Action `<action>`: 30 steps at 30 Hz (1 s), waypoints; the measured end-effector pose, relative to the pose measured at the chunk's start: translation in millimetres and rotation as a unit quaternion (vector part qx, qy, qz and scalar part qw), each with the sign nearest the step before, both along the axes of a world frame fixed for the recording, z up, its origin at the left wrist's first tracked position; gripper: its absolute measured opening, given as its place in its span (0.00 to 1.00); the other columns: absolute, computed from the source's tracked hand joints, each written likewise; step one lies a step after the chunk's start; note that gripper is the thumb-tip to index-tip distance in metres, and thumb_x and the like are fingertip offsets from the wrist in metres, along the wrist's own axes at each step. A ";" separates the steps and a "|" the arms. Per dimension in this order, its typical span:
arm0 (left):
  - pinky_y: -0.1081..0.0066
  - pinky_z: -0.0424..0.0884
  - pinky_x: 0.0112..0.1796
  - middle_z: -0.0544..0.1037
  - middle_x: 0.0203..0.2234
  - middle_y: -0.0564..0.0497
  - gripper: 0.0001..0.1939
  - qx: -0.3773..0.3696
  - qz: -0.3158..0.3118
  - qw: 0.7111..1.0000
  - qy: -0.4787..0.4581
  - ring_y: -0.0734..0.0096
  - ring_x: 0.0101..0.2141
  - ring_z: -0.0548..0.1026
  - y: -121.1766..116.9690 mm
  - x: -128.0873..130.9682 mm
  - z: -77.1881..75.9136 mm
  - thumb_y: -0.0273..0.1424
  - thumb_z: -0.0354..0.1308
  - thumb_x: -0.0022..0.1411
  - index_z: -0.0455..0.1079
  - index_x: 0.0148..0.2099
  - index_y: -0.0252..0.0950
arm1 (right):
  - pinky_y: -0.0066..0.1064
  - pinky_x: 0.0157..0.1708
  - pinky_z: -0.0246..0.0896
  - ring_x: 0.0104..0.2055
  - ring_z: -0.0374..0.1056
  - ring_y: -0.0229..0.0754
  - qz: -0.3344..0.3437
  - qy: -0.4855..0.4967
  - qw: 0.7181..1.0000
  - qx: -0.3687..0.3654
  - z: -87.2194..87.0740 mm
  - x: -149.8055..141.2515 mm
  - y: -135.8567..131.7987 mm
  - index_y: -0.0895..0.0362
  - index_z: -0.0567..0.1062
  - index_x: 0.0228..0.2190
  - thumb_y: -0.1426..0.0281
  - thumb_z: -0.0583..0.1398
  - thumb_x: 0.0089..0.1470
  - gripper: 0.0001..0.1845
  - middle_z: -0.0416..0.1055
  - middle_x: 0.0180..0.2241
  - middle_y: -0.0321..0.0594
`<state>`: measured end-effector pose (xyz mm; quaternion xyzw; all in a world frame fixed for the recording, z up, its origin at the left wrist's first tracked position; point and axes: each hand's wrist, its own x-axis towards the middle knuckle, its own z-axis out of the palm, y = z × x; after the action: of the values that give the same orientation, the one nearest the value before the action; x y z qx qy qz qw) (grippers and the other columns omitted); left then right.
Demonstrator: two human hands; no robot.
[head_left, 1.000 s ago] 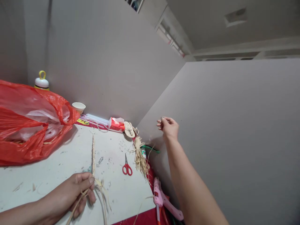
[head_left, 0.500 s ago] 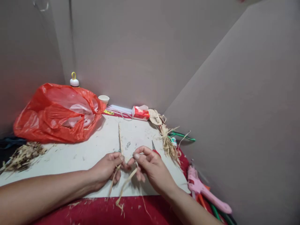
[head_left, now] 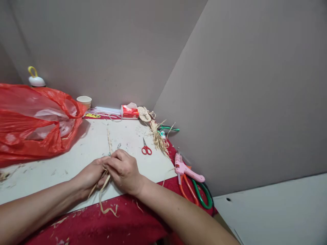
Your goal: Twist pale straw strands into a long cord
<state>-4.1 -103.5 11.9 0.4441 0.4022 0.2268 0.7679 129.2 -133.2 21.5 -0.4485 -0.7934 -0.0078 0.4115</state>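
A thin braided straw cord (head_left: 109,141) runs away from me over the white board (head_left: 127,136). My left hand (head_left: 93,175) pinches its near end, with loose pale strands (head_left: 103,200) hanging below over the red cloth. Against it, my right hand (head_left: 124,170) is closed, its fingers bent over the same spot. The fingertips of both hands overlap, so the exact grip on the strands is partly hidden. Small red-handled scissors (head_left: 146,148) lie on the board beyond my right hand.
A red plastic bag (head_left: 33,126) fills the left. Along the back stand a paper cup (head_left: 84,100), a tissue pack (head_left: 129,111) and a woven straw piece (head_left: 144,114). A straw bundle (head_left: 158,136), a pink glue gun (head_left: 185,168) and green-handled shears (head_left: 204,195) lie to the right.
My right hand has come down from out at the right to meet my left hand at the braid. My left hand has kept hold of it. The camera view has swung about.
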 end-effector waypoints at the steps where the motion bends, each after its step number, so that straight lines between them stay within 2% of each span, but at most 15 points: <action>1: 0.79 0.43 0.17 0.55 0.10 0.60 0.06 0.003 0.001 1.000 -0.029 0.86 0.12 0.52 0.5 -0.4 -0.7 0.27 0.48 0.55 0.60 0.26 0.34 | 0.30 0.33 0.59 0.32 0.63 0.40 0.006 -0.025 1.000 0.010 -0.3 0.4 0.0 0.56 0.75 0.34 0.69 0.54 0.58 0.09 0.67 0.28 0.40; 5: 0.79 0.38 0.14 0.55 0.10 0.61 0.07 -0.027 -0.036 0.997 -0.058 0.86 0.10 0.47 4.3 -3.3 -1.9 0.31 0.51 0.56 0.58 0.27 0.36 | 0.31 0.32 0.57 0.29 0.63 0.40 0.014 -0.069 0.998 0.008 -1.8 -1.5 0.5 0.58 0.74 0.32 0.71 0.53 0.58 0.09 0.68 0.25 0.41; 9: 0.80 0.37 0.13 0.52 0.11 0.64 0.09 -0.037 -0.045 0.996 -0.060 0.86 0.11 0.41 5.9 -4.9 2.0 0.37 0.52 0.59 0.59 0.32 0.38 | 0.28 0.32 0.58 0.29 0.65 0.38 0.004 0.007 0.998 -0.065 7.4 7.6 -1.8 0.57 0.72 0.30 0.72 0.54 0.57 0.07 0.72 0.27 0.39; 12: 0.80 0.38 0.12 0.52 0.10 0.64 0.11 -0.040 -0.039 0.997 -0.045 0.86 0.10 0.41 6.4 -4.7 3.5 0.38 0.52 0.60 0.57 0.30 0.38 | 0.26 0.28 0.58 0.26 0.65 0.36 -0.063 0.122 0.982 -0.130 27.9 43.8 -4.9 0.57 0.71 0.27 0.69 0.55 0.56 0.08 0.71 0.24 0.37; 14: 0.80 0.37 0.12 0.53 0.11 0.64 0.12 -0.040 -0.039 0.998 -0.035 0.86 0.11 0.41 7.6 -4.4 2.6 0.38 0.52 0.61 0.56 0.29 0.38 | 0.25 0.25 0.57 0.24 0.64 0.35 -0.107 0.137 0.969 -0.176 46.1 80.6 -11.0 0.58 0.70 0.26 0.67 0.56 0.55 0.09 0.69 0.22 0.35; 16: 0.80 0.38 0.12 0.52 0.11 0.64 0.12 -0.040 -0.046 0.998 -0.035 0.86 0.11 0.41 9.0 -4.3 0.4 0.39 0.52 0.61 0.57 0.29 0.38 | 0.26 0.25 0.55 0.25 0.64 0.36 -0.129 0.023 0.957 -0.257 62.7 117.1 -22.0 0.57 0.72 0.24 0.67 0.56 0.54 0.10 0.70 0.22 0.36; 18: 0.80 0.38 0.12 0.51 0.11 0.64 0.12 -0.043 -0.055 0.997 -0.042 0.86 0.11 0.41 10.1 -4.7 -2.4 0.39 0.53 0.60 0.57 0.30 0.38 | 0.26 0.26 0.53 0.24 0.65 0.37 -0.144 -0.136 0.918 -0.344 71.2 143.7 -36.1 0.56 0.75 0.30 0.70 0.57 0.52 0.06 0.71 0.23 0.36; 19: 0.80 0.38 0.13 0.50 0.11 0.64 0.12 -0.044 -0.058 0.996 -0.045 0.86 0.11 0.41 10.5 -4.9 -3.8 0.40 0.54 0.60 0.57 0.30 0.39 | 0.27 0.27 0.53 0.25 0.66 0.38 -0.145 -0.205 0.893 -0.374 71.0 151.6 -43.2 0.55 0.75 0.34 0.72 0.57 0.51 0.08 0.73 0.24 0.37; 21: 0.80 0.38 0.13 0.50 0.11 0.64 0.13 -0.043 -0.060 0.996 -0.052 0.86 0.12 0.41 11.0 -5.6 -6.4 0.41 0.54 0.59 0.57 0.30 0.39 | 0.28 0.28 0.52 0.28 0.68 0.40 -0.149 -0.311 0.850 -0.398 61.7 157.2 -55.4 0.55 0.75 0.38 0.75 0.57 0.49 0.13 0.74 0.27 0.40; 24: 0.79 0.38 0.13 0.49 0.12 0.65 0.14 -0.044 -0.063 0.996 -0.054 0.86 0.12 0.40 11.6 -6.4 -9.0 0.43 0.54 0.59 0.57 0.31 0.39 | 0.29 0.28 0.49 0.30 0.69 0.44 -0.164 -0.398 0.806 -0.407 38.0 150.4 -64.9 0.58 0.74 0.32 0.77 0.55 0.48 0.10 0.74 0.28 0.45; 25: 0.79 0.37 0.13 0.48 0.11 0.65 0.14 -0.046 -0.064 0.995 -0.054 0.85 0.12 0.40 11.8 -6.5 -9.6 0.43 0.54 0.59 0.57 0.31 0.39 | 0.29 0.27 0.49 0.30 0.69 0.43 -0.165 -0.405 0.800 -0.411 32.3 147.8 -65.0 0.58 0.74 0.30 0.78 0.55 0.47 0.09 0.74 0.28 0.44; 27: 0.79 0.37 0.13 0.48 0.11 0.65 0.15 -0.047 -0.066 0.995 -0.050 0.85 0.12 0.39 12.0 -6.5 -10.1 0.44 0.53 0.59 0.56 0.32 0.40 | 0.28 0.27 0.49 0.29 0.67 0.41 -0.148 -0.387 0.808 -0.420 30.4 147.0 -60.3 0.58 0.73 0.27 0.79 0.55 0.46 0.08 0.74 0.27 0.42; 30: 0.79 0.36 0.13 0.49 0.12 0.65 0.15 -0.046 -0.072 0.995 -0.049 0.85 0.12 0.39 12.0 -6.1 -10.2 0.45 0.52 0.59 0.55 0.31 0.40 | 0.26 0.26 0.50 0.27 0.65 0.37 -0.119 -0.310 0.846 -0.418 53.2 160.8 -40.0 0.58 0.72 0.26 0.77 0.55 0.47 0.07 0.72 0.25 0.38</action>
<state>-10.2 -91.6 1.7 0.4242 0.3414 0.1733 0.8206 290.0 -173.2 74.7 -0.6430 -0.7485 0.1375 -0.0863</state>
